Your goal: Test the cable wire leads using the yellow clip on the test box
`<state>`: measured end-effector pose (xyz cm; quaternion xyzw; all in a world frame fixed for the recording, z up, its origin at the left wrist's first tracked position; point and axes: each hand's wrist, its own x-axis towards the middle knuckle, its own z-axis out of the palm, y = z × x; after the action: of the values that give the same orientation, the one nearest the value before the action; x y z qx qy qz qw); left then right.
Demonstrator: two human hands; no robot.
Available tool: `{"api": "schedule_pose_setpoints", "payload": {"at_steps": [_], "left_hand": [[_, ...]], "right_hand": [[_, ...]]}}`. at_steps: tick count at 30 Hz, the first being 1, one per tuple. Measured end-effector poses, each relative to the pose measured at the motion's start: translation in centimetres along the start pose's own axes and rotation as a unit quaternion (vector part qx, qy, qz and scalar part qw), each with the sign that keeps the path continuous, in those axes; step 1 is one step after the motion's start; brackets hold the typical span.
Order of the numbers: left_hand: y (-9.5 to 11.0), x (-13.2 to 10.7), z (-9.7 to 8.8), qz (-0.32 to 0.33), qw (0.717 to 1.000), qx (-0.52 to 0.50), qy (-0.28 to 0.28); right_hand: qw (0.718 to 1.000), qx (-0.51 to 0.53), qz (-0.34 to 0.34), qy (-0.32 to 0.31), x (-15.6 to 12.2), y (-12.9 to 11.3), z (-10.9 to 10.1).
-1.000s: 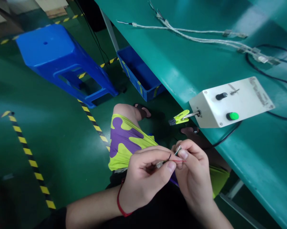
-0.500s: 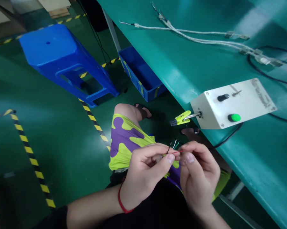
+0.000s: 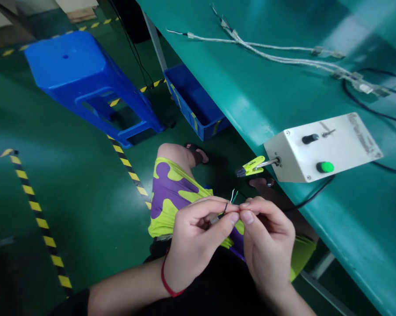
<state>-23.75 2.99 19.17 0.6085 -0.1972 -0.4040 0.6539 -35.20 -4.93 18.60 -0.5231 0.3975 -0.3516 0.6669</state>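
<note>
Over my lap, my left hand (image 3: 201, 235) is closed on the end of a cable (image 3: 215, 219), thumb against forefinger. From that end fan out thin wires: a black wire (image 3: 225, 208), a white wire (image 3: 232, 195) and a green wire (image 3: 235, 196). My right hand (image 3: 267, 235) touches the left fingertips, its thumb and forefinger pinched on the red wire, which the fingers almost fully cover. Just beyond the hands, a yellow-green clip (image 3: 254, 166) with dark tips sticks out from a white control box (image 3: 326, 147).
The box, with a green knob (image 3: 325, 167), sits on the green table (image 3: 283, 92). Several clear-jacketed cables (image 3: 277, 57) lie toward its far side. A blue bin (image 3: 198, 103) stands under the table edge, and a blue stool (image 3: 69, 61) to the left.
My right hand has come left, against my left fingertips, covering most of the red wire that showed between them. The white and green wires now stand farther left.
</note>
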Motion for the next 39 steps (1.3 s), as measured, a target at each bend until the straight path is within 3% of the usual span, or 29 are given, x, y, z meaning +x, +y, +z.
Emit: {"api": "schedule_pose_setpoints", "payload": {"at_steps": [6,11,16,22,39], "left_hand": [[-0.8,1.3,-0.7,-0.03,0.995,-0.087,0.045],[-0.9,3.1,-1.2,0.017,0.996,-0.034,0.079],[-0.6,4.1,-1.2,0.031,0.996,-0.001,0.08],[-0.7,4.8,-1.1,0.016,0.996,-0.011,0.083],[-0.6,5.3,-0.9,0.062,0.995,0.041,0.072]], "right_hand": [[0.995,0.089,0.052,0.016,3.1,1.0,0.8],[0.982,0.174,0.075,0.003,5.8,1.6,1.6],[0.986,0.149,0.044,0.055,6.0,2.1,1.6],[0.986,0.147,0.074,0.021,6.6,2.1,1.5],[0.97,0.197,0.135,0.055,7.1,1.7,0.7]]}}
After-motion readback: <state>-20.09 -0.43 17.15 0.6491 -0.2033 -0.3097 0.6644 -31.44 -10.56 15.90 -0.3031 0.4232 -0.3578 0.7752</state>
